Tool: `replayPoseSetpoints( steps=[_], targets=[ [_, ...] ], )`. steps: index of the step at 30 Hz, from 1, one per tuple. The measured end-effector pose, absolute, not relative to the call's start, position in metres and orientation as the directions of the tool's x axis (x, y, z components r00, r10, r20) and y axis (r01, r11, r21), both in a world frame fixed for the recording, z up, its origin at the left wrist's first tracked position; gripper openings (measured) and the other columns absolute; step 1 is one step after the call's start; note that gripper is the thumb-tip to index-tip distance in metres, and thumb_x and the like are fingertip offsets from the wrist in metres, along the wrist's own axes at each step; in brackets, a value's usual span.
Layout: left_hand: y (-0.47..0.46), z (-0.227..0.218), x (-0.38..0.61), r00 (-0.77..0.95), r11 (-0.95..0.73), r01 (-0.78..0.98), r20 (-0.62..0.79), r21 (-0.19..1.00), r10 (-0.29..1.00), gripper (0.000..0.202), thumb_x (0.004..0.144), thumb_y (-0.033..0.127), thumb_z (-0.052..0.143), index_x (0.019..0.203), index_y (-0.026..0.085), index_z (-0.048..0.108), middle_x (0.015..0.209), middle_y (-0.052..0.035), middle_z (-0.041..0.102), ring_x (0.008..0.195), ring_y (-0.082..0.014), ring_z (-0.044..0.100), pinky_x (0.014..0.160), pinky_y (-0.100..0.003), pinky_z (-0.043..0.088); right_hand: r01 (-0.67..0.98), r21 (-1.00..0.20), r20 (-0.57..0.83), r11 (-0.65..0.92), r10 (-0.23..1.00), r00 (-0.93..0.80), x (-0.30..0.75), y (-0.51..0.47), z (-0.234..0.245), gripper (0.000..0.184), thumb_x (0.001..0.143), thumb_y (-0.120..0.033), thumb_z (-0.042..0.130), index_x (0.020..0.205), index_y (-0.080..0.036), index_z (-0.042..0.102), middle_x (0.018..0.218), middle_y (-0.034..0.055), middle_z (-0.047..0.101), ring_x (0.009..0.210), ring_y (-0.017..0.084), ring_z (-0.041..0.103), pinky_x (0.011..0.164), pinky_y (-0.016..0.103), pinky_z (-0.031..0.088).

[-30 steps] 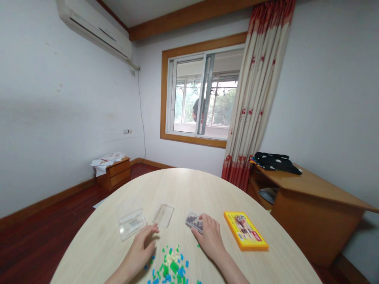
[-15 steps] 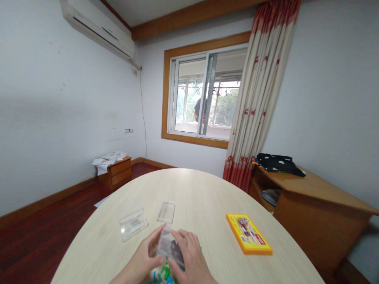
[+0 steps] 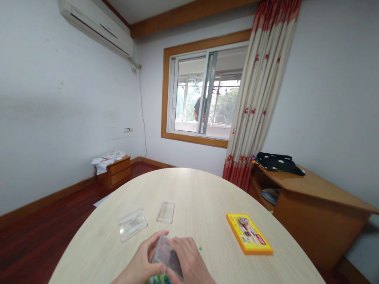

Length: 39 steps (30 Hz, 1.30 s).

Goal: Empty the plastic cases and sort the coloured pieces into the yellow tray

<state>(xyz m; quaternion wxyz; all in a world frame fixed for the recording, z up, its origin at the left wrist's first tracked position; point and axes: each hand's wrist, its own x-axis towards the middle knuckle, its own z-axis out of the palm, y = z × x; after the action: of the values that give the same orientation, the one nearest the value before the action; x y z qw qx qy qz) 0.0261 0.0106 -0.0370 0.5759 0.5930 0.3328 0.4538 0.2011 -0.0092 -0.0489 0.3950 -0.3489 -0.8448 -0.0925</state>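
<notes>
A clear plastic box [image 3: 161,249] with something dark inside or behind it is gripped between both my hands above the near part of the table. My left hand [image 3: 145,256] wraps round its left side, thumb along the near edge. The fingers of my right hand [image 3: 189,256] press on its right side and top. Just below the box, small green and blue pieces [image 3: 159,279] show, partly hidden by my hands; I cannot tell whether they lie in something. One green bit [image 3: 200,248] lies on the table right of my right hand.
Beyond my hands lie a clear flat lid-like piece [image 3: 166,212] and a clear shallow case [image 3: 133,225]. A yellow box [image 3: 249,234] with a printed cover is on the right of the round table [image 3: 189,185]. A wooden desk [image 3: 314,205] stands farther right.
Both hands have come slightly nearer to me with the box, covering more of the coloured pieces. The green bit beside my right hand shows more fully.
</notes>
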Motion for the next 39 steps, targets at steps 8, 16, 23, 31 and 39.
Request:
replayPoseSetpoints(
  steps=[8, 16, 23, 31, 39],
  targets=[
    [0.0, -0.025, 0.026, 0.416, -0.14, -0.065, 0.155, 0.988, 0.896, 0.079, 0.042, 0.034, 0.084, 0.116, 0.017, 0.06, 0.114, -0.0128, 0.063, 0.112, -0.0326, 0.053, 0.1, -0.041, 0.038, 0.592, -0.321, 0.669, 0.739, 0.619, -0.411, 0.207, -0.013, -0.033, 0.023, 0.088, -0.021, 0.036, 0.107, -0.019, 0.049, 0.095, 0.0075, 0.062, 0.085, 0.019, 0.056, 0.076, 0.032, 0.046],
    [0.006, -0.043, 0.03, 0.392, -0.175, -0.158, 0.225, 0.972, 0.892, 0.115, 0.039, 0.042, 0.086, 0.138, 0.014, 0.035, 0.119, -0.0164, 0.056, 0.111, -0.0312, 0.053, 0.1, -0.041, 0.036, 0.459, -0.675, 0.41, 0.578, 0.811, -0.417, 0.207, -0.01, -0.031, 0.063, 0.073, -0.035, 0.066, 0.128, -0.017, 0.042, 0.113, 0.011, 0.049, 0.108, 0.023, 0.046, 0.095, 0.038, 0.039],
    [0.008, -0.046, 0.028, 0.369, -0.203, -0.12, 0.234, 0.972, 0.9, 0.099, 0.042, 0.039, 0.086, 0.13, 0.014, 0.047, 0.12, -0.0161, 0.057, 0.112, -0.0319, 0.052, 0.099, -0.041, 0.039, 0.468, -0.675, 0.471, 0.57, 0.822, -0.321, 0.207, -0.009, -0.035, 0.061, 0.068, -0.035, 0.07, 0.123, -0.02, 0.049, 0.111, 0.0096, 0.05, 0.106, 0.024, 0.048, 0.094, 0.04, 0.04],
    [0.007, -0.041, 0.02, 0.217, -0.551, 0.202, 0.512, 0.809, 0.831, 0.053, 0.062, 0.015, 0.072, 0.113, 0.022, 0.06, 0.121, -0.011, 0.058, 0.116, -0.0285, 0.051, 0.097, -0.04, 0.043, 0.466, -0.744, 0.436, 0.479, 0.877, -0.204, 0.204, -0.002, -0.059, 0.047, 0.093, -0.042, 0.031, 0.135, -0.021, 0.038, 0.079, 0.0028, 0.062, 0.071, 0.015, 0.059, 0.069, 0.027, 0.049],
    [0.003, -0.05, 0.023, 0.39, -0.753, 0.235, 0.65, 0.615, 0.653, 0.052, 0.07, 0.006, 0.061, 0.115, 0.031, 0.056, 0.136, -0.0098, 0.042, 0.118, -0.0247, 0.048, 0.098, -0.037, 0.042, 0.332, -0.844, 0.357, 0.42, 0.904, -0.236, 0.199, -0.006, -0.048, 0.062, 0.092, -0.055, 0.023, 0.141, -0.018, 0.029, 0.077, 0.0033, 0.067, 0.065, 0.016, 0.063, 0.061, 0.027, 0.052]
  ],
)
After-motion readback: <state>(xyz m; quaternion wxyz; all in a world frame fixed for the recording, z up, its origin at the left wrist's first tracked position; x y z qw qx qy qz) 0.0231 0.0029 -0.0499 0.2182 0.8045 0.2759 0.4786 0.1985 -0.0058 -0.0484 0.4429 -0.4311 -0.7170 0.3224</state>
